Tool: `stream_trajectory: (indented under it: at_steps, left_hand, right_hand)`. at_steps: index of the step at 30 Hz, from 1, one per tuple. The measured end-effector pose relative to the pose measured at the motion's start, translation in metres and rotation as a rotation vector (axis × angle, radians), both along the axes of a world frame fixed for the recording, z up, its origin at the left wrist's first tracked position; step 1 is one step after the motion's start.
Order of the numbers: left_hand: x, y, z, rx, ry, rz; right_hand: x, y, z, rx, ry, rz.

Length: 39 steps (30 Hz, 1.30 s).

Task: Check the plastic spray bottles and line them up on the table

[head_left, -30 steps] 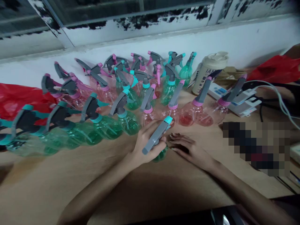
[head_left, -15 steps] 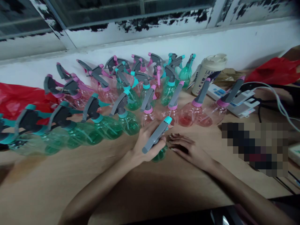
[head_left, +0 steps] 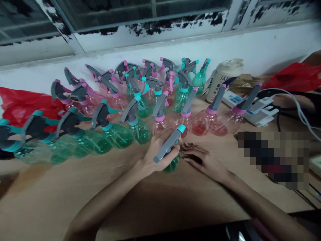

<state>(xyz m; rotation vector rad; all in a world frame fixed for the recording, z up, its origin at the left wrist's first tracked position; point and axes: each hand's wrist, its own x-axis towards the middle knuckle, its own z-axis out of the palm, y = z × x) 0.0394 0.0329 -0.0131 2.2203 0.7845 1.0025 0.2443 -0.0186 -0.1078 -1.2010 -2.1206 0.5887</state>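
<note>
My left hand [head_left: 162, 150] is closed around the neck of a green spray bottle [head_left: 172, 164], under its grey spray head with a turquoise nozzle. The fingers hide most of the bottle's upper part. Close by on the right, my right hand [head_left: 200, 155] lies on the wooden table [head_left: 140, 204] with its fingers stretched out, holding nothing. A small gap separates its fingertips from the bottle. Just behind the hands stand a pink spray bottle [head_left: 203, 124] and another green spray bottle [head_left: 140, 131], part of a long row.
Several more pink and green spray bottles crowd towards the wall. A lidded coffee cup [head_left: 220, 78] stands behind the row, near a white power strip [head_left: 260, 113] with cables. Red plastic bags lie at the left [head_left: 27, 105] and right [head_left: 293, 77]. A blurred-out patch covers something on the right.
The view has shifted slightly, so things at the left appear a little further right. Both hands keep nearly the same pose, the left still around the green spray bottle.
</note>
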Motion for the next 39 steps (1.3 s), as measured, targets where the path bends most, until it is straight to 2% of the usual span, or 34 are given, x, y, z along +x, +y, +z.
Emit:
stream_trajectory:
  at_steps: [11,16,23,29,33,36,39]
  left_hand:
    - [0.001,-0.003,-0.002,-0.033,-0.034,0.044]
    - [-0.003,-0.004,-0.01,-0.033,-0.032,0.052]
    - [-0.014,-0.018,-0.016,-0.074,-0.056,0.091]
    - [-0.021,-0.033,-0.015,-0.051,-0.051,0.208]
    - [-0.032,-0.042,-0.014,0.003,-0.025,0.222]
    - [-0.049,-0.05,-0.012,0.047,-0.009,0.21]
    - [-0.077,-0.063,-0.009,0.066,0.004,0.255]
  right_hand:
    - [0.0,0.0,-0.001,0.021,-0.003,-0.006]
    - [0.001,0.0,-0.002,0.015,-0.021,0.011]
    - [0.001,-0.003,-0.003,0.026,-0.075,0.014]
    - [-0.01,-0.008,0.022,0.015,-0.136,0.055]
    - [-0.023,-0.007,0.04,-0.019,-0.177,0.132]
    - [-0.031,-0.004,0.047,-0.022,-0.232,0.189]
    - [-0.038,0.0,0.051,-0.026,-0.309,0.211]
